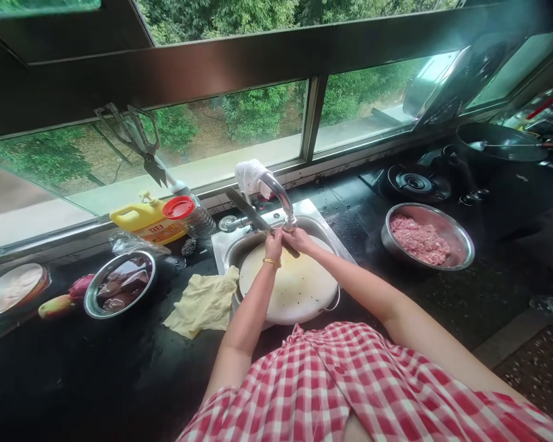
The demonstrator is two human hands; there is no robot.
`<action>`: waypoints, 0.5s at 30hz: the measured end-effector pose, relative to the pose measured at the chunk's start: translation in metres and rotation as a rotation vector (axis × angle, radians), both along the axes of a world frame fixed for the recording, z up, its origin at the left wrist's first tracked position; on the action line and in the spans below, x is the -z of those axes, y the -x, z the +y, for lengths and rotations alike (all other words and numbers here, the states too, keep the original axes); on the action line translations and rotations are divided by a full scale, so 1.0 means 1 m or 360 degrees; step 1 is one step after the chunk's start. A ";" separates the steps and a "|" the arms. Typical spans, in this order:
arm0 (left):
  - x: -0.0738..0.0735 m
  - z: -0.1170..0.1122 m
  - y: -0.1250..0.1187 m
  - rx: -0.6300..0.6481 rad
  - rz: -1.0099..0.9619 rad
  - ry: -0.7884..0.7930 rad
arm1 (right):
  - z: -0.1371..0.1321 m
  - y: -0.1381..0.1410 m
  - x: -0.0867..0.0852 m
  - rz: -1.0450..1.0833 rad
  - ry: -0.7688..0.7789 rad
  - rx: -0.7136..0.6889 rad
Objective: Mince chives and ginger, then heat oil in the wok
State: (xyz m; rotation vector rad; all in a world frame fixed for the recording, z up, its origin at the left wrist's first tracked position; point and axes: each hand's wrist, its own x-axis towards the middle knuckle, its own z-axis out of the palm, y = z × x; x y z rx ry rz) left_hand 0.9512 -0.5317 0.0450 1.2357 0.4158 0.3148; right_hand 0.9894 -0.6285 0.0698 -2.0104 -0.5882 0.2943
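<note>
Both my hands meet under the curved tap (279, 195) over the steel sink (316, 222). My left hand (273, 244), with a gold bracelet on the wrist, is closed round the handle of a cleaver (249, 212) whose blade points up and to the left. My right hand (296, 239) is closed against the same handle, right below the spout. A round pale chopping board (295, 288) lies across the sink beneath them. A white cloth (250, 175) is wrapped on the tap's top.
A steel bowl of minced meat (426, 236) stands right of the sink, a gas burner (415, 182) and wok (500, 142) behind it. Left lie a yellow cloth (205, 302), a bowl of dark meat (120, 283), a yellow bottle (147, 222) and a red-lidded jar (188, 215).
</note>
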 end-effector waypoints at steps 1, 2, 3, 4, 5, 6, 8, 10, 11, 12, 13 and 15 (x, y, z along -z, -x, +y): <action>0.000 0.006 0.001 -0.0043 -0.0006 -0.0087 | 0.007 0.001 -0.002 0.0095 -0.0076 0.0012; 0.000 0.012 0.003 -0.0077 -0.0022 -0.0153 | 0.014 0.002 -0.005 0.0172 -0.0177 0.0026; 0.000 0.016 0.006 -0.0099 -0.0044 -0.0188 | 0.020 0.004 -0.007 0.0232 -0.0289 0.0036; 0.000 0.020 0.009 -0.0102 -0.0060 -0.0189 | 0.025 0.007 -0.009 0.0279 -0.0396 0.0040; 0.000 0.022 0.012 -0.0099 -0.0078 -0.0166 | 0.028 0.010 -0.011 0.0327 -0.0481 0.0044; 0.001 0.023 0.016 -0.0084 -0.0097 -0.0131 | 0.030 0.013 -0.012 0.0389 -0.0529 0.0045; 0.003 0.022 0.022 -0.0036 -0.0118 -0.0066 | 0.027 0.017 -0.013 0.0525 -0.0534 0.0036; 0.005 0.018 0.027 -0.0014 -0.0106 -0.0039 | 0.017 0.019 -0.012 0.0558 -0.0481 0.0004; 0.006 0.015 0.028 -0.0014 -0.0099 -0.0023 | 0.010 0.020 -0.012 0.0515 -0.0434 -0.0049; 0.007 0.011 0.028 -0.0016 -0.0098 0.0006 | 0.003 0.020 -0.012 0.0438 -0.0368 -0.0120; 0.007 0.006 0.027 -0.0012 -0.0104 0.0049 | -0.005 0.021 -0.011 0.0339 -0.0276 -0.0196; 0.005 -0.005 0.024 0.0041 -0.0130 0.0168 | -0.019 0.020 -0.012 0.0120 -0.0010 -0.0331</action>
